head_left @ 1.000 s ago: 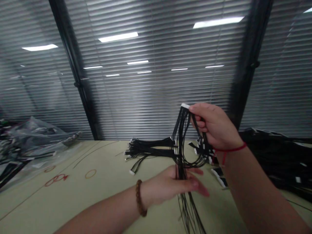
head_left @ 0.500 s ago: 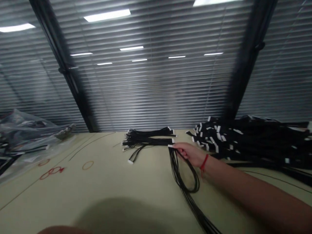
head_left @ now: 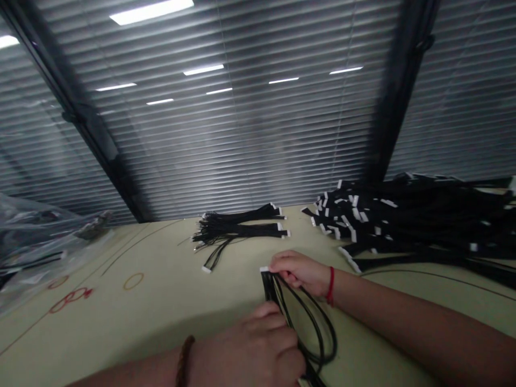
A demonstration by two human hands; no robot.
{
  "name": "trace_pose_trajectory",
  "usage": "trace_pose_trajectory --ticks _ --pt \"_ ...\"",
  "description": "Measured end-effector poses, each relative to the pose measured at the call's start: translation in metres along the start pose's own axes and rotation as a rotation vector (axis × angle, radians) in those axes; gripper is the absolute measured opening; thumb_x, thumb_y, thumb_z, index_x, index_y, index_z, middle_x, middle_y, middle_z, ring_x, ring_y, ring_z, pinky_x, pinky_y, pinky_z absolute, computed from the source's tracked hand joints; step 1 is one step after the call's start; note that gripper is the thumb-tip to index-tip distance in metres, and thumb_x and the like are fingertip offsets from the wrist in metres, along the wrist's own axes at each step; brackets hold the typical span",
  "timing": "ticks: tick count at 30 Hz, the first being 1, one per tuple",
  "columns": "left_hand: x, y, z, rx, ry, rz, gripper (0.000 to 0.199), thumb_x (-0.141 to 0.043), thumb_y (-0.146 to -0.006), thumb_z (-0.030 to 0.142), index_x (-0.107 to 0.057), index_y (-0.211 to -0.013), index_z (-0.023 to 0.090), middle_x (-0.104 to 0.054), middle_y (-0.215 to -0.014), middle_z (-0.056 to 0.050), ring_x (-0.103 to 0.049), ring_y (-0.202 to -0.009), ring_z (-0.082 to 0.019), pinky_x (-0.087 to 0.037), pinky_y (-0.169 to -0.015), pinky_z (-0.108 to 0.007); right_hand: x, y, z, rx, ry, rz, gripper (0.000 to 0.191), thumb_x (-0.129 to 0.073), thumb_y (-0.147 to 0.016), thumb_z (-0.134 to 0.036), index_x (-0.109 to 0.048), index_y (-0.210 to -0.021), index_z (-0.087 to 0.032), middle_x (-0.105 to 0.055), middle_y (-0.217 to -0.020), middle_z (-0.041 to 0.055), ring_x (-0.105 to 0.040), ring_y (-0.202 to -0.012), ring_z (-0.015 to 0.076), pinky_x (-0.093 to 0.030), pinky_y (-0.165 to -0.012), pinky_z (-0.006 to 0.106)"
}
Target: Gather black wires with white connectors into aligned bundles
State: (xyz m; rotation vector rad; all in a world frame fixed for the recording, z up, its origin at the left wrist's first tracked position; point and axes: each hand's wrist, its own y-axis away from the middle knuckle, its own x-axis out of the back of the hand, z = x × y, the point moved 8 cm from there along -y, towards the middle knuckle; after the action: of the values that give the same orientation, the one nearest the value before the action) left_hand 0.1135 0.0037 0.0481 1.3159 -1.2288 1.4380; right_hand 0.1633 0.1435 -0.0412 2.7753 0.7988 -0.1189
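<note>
A black wire harness (head_left: 328,328) with a white connector (head_left: 264,269) at its upper end hangs in a loop over the table. Near that connector, my right hand (head_left: 300,271) pinches the wires between thumb and fingers; a red string circles its wrist. Lower down, my left hand (head_left: 258,344) is closed around the harness, its back toward me, so its fingertips are hidden. It wears a brown braided bracelet (head_left: 184,361). Beyond both hands lies a small pile of black harnesses (head_left: 242,231) with white connectors.
A large heap of black harnesses (head_left: 423,215) fills the right back of the pale table (head_left: 169,306). To the left are a clear plastic bag (head_left: 36,215), a yellow rubber band (head_left: 133,281) and red bands (head_left: 68,300). Window blinds (head_left: 242,134) stand behind the table.
My left hand has come in from the bottom edge and closed on the harness. My right hand has lowered slightly toward me with the connector end. The view has shifted a little.
</note>
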Motion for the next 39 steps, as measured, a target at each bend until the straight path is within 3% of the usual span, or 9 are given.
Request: trace_pose_trajectory --ticks 4,7,11,18,23,25,27,30,39 --pt "0.034 0.001 -0.017 0.156 0.487 0.077 0.008 -0.048 -0.088 0.017 -0.057 -0.087 0.016 -0.064 -0.083 -0.004 -0.055 -0.076 -0.015 -0.043 -0.070 -0.024 -0.008 0.003 0.000 0.050 0.177 -0.015 0.027 -0.053 -0.090 -0.031 -0.055 -0.109 -0.012 -0.057 -0.102 0.0066 -0.058 -0.085 0.0152 -0.051 -0.072 0.033" --pt "0.056 0.016 -0.072 0.512 0.900 0.432 0.013 -0.049 -0.087 0.023 -0.055 -0.077 0.017 -0.055 -0.068 0.001 -0.047 -0.061 -0.011 -0.038 -0.057 -0.022 -0.022 0.009 -0.002 0.105 0.286 -0.079 0.024 -0.054 -0.089 -0.030 -0.057 -0.104 -0.011 -0.058 -0.097 0.0049 -0.059 -0.081 0.0143 -0.051 -0.070 0.030" --pt "0.024 0.032 -0.126 0.819 1.203 0.644 0.020 -0.053 -0.083 0.035 -0.047 -0.072 0.019 -0.030 -0.048 0.011 -0.026 -0.041 -0.007 -0.024 -0.041 -0.018 -0.045 0.020 -0.006 0.177 0.371 -0.170 0.021 -0.054 -0.089 -0.029 -0.057 -0.098 -0.011 -0.059 -0.090 0.0033 -0.058 -0.074 0.0116 -0.051 -0.065 0.027" --pt "-0.052 0.035 -0.135 0.970 1.370 0.593 0.036 -0.058 -0.074 0.051 -0.041 -0.068 0.020 -0.030 -0.052 0.010 -0.027 -0.040 -0.006 -0.021 -0.038 -0.018 -0.050 0.023 -0.006 0.233 0.376 -0.162 0.019 -0.055 -0.088 -0.029 -0.057 -0.090 -0.010 -0.056 -0.078 0.0002 -0.055 -0.064 0.0084 -0.048 -0.057 0.022" --pt "-0.016 0.052 -0.119 0.825 1.322 0.607 0.050 -0.060 -0.067 0.063 -0.051 -0.089 0.019 -0.048 -0.079 0.001 -0.047 -0.068 -0.012 -0.041 -0.064 -0.025 -0.038 0.011 0.005 0.178 0.322 -0.098 0.023 -0.050 -0.091 -0.032 -0.056 -0.099 -0.011 -0.057 -0.082 0.0017 -0.055 -0.063 0.0081 -0.048 -0.055 0.022" --pt "-0.002 0.057 -0.109 0.769 1.238 0.507 0.058 -0.080 -0.049 0.053 -0.055 -0.090 0.018 -0.053 -0.085 -0.001 -0.047 -0.074 -0.015 -0.040 -0.067 -0.026 -0.037 0.008 0.008 0.166 0.318 -0.095 0.023 -0.050 -0.091 -0.032 -0.056 -0.099 -0.011 -0.057 -0.084 0.0022 -0.055 -0.065 0.0088 -0.049 -0.057 0.023" --pt "0.004 0.057 -0.097 0.707 1.013 0.305 0.043 -0.079 -0.058 0.042 -0.058 -0.087 0.018 -0.055 -0.082 -0.001 -0.046 -0.071 -0.016 -0.038 -0.065 -0.026 -0.038 0.007 0.009 0.154 0.329 -0.111 0.023 -0.051 -0.091 -0.032 -0.056 -0.099 -0.011 -0.058 -0.086 0.0026 -0.056 -0.068 0.0096 -0.049 -0.060 0.024" --pt "0.001 0.050 -0.087 0.629 0.763 0.091 0.013 -0.060 -0.080 0.031 -0.058 -0.079 0.019 -0.053 -0.072 0.001 -0.044 -0.065 -0.014 -0.034 -0.061 -0.027 -0.043 0.009 0.008 0.136 0.366 -0.153 0.022 -0.054 -0.089 -0.031 -0.057 -0.098 -0.011 -0.058 -0.088 0.0031 -0.057 -0.072 0.0111 -0.050 -0.063 0.026" --pt "-0.023 0.043 -0.096 0.700 0.853 0.098 0.035 -0.038 -0.090 0.039 -0.041 -0.062 0.019 -0.033 -0.054 0.007 -0.028 -0.049 -0.010 -0.024 -0.047 -0.023 -0.047 0.007 0.009 0.127 0.387 -0.154 0.021 -0.054 -0.089 -0.030 -0.057 -0.095 -0.010 -0.058 -0.084 0.0019 -0.056 -0.067 0.0096 -0.049 -0.060 0.024"
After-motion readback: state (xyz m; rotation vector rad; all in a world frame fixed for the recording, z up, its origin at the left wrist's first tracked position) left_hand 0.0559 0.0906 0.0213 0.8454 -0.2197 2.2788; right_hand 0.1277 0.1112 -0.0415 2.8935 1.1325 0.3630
